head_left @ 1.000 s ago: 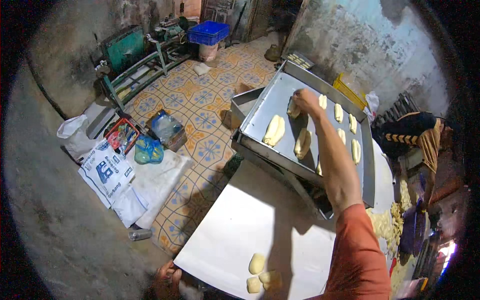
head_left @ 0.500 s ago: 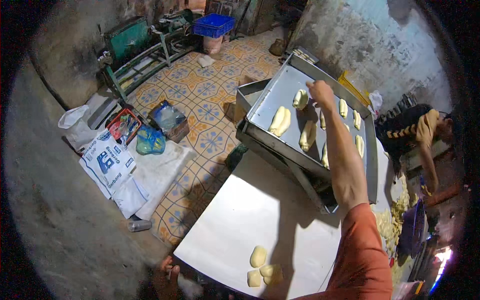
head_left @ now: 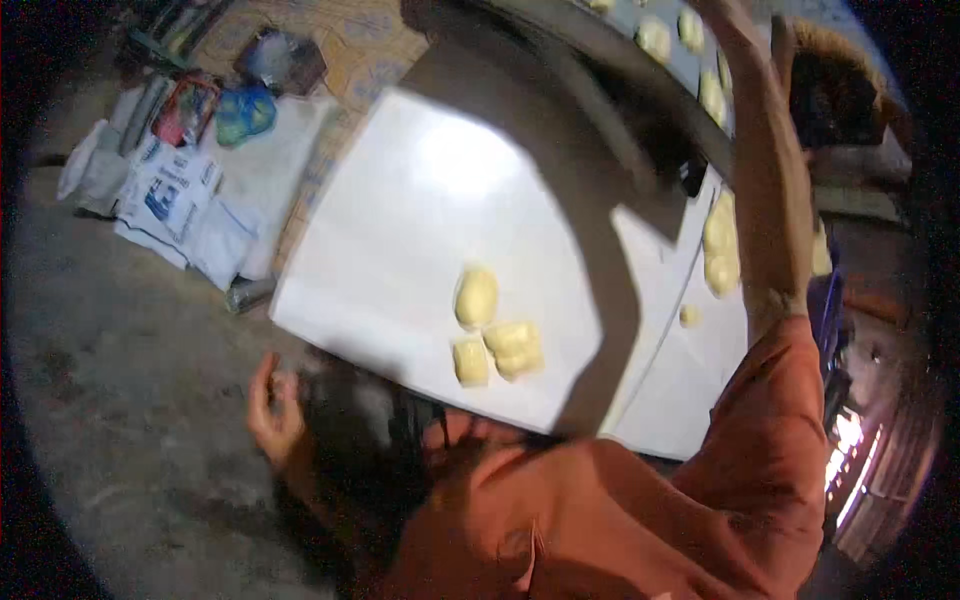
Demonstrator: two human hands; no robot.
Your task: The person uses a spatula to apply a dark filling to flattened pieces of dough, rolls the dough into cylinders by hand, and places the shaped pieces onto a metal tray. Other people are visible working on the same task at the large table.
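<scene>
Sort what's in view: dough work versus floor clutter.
Dough work: dough pieces on the white table; dough rows on the metal tray; right arm reaching there.
Lying about: printed sacks, blue bag, red packet.

A white worktop (head_left: pixel 400 230) is seen stretched across the middle, with three pale dough pieces (head_left: pixel 495 335) lying close together near its front edge. More dough lumps (head_left: pixel 718 245) and one small bit (head_left: pixel 689 316) are spotted further right on the same white surface. At the top, a grey metal tray (head_left: pixel 560 50) is lined with rows of dough.
</scene>
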